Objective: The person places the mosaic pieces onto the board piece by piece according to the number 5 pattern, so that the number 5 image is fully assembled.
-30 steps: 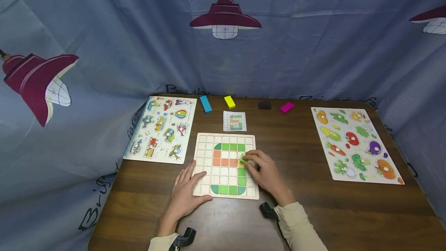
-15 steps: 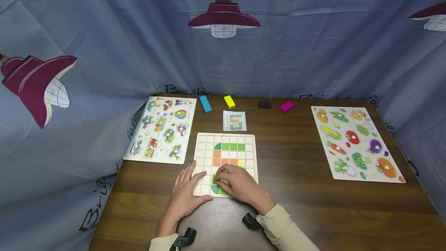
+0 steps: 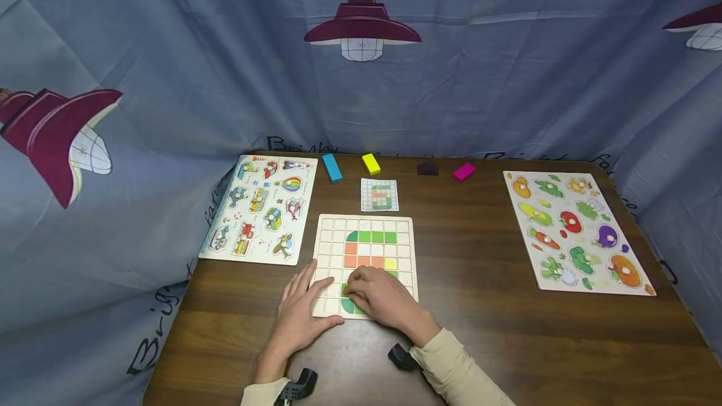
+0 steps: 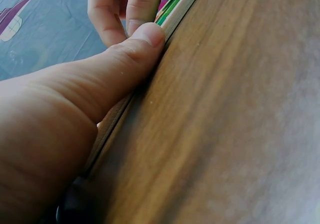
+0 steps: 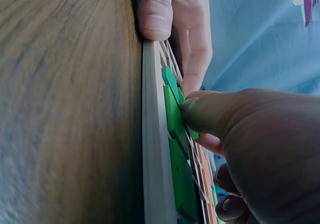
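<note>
A pale grid board [image 3: 331, 237] lies on the table in front of me, with green, orange, yellow and teal tiles set in its cells. My right hand [image 3: 382, 296] is over its lower part and pinches a small green square tile [image 3: 345, 290] just above the rounded teal corner tile [image 3: 348, 306]. The right wrist view shows thumb and fingertip on that tile, close against the board; whether it is fully seated I cannot tell. My left hand [image 3: 299, 318] rests at the board's lower left corner, thumb along the front edge, fingers at the left side. My right hand hides several tiles.
A pattern card [image 3: 380, 195] lies behind the board. Blue [image 3: 333, 168], yellow [image 3: 371, 164], black [image 3: 428, 169] and magenta [image 3: 464, 171] blocks are along the table's back. A toy picture puzzle [image 3: 307, 205] is at left, a vegetable puzzle [image 3: 541, 268] at right.
My right hand has moved from the board's right side to its lower left with the green tile, then settled lower there. The left hand has stayed in place.
</note>
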`<action>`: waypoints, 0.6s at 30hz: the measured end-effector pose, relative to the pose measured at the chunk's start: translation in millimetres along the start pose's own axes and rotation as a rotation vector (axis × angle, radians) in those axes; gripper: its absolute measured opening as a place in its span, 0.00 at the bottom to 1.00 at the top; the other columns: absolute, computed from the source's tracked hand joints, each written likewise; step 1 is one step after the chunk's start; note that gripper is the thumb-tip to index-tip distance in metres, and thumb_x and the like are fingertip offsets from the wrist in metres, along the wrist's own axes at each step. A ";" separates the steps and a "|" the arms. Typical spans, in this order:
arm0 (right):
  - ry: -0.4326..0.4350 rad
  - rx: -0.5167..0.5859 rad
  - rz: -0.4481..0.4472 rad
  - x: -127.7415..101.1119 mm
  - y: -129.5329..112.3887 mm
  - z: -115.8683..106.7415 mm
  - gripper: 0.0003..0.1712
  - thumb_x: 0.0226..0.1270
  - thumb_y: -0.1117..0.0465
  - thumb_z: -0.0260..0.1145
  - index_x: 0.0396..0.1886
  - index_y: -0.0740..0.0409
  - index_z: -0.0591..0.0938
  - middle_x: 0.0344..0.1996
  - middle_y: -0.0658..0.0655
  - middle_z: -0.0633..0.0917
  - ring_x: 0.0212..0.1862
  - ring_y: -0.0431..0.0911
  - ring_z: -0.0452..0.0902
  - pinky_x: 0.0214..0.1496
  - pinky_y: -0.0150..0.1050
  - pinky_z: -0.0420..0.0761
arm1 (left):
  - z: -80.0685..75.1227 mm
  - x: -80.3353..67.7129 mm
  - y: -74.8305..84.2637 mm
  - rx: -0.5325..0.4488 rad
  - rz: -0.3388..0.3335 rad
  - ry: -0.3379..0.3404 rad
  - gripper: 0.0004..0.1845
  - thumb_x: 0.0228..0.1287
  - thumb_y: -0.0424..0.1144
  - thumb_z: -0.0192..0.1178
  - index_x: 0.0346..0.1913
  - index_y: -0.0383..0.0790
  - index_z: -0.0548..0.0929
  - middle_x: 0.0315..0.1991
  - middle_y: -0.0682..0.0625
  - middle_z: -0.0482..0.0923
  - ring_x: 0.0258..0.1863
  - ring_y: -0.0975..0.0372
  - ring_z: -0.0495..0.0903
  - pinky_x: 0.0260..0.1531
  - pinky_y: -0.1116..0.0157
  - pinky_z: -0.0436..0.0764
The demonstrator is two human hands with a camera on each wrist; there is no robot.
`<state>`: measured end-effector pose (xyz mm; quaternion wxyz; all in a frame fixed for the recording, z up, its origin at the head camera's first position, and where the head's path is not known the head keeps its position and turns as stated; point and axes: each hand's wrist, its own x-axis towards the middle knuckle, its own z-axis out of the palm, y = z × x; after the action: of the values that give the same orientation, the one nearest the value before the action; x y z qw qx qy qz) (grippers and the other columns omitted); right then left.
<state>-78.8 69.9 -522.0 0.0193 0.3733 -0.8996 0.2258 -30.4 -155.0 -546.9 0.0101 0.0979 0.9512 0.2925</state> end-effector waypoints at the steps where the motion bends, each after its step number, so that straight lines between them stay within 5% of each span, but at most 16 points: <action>1: -0.002 0.000 0.005 0.0 0.1 0.2 0.05 0.71 0.55 0.70 0.41 0.43 0.90 0.44 0.45 0.85 0.46 0.41 0.83 0.50 0.39 0.85 | -0.1 0.0 0.4 -0.001 0.000 0.000 0.43 0.45 0.63 0.78 0.67 0.56 0.78 0.83 0.46 0.50 0.80 0.46 0.54 0.77 0.41 0.56; 18: -0.035 -0.055 0.051 0.7 -4.8 2.0 0.12 0.66 0.44 0.72 0.43 0.43 0.90 0.44 0.45 0.85 0.43 0.41 0.80 0.46 0.38 0.82 | 0.3 0.7 -0.4 -0.004 -0.006 -0.006 0.44 0.46 0.64 0.77 0.68 0.57 0.77 0.83 0.46 0.49 0.80 0.45 0.53 0.75 0.37 0.57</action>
<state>-75.7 65.6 -521.7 0.0079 0.3534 -0.9149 0.1949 -31.1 -155.0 -547.3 0.0138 0.0960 0.9509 0.2939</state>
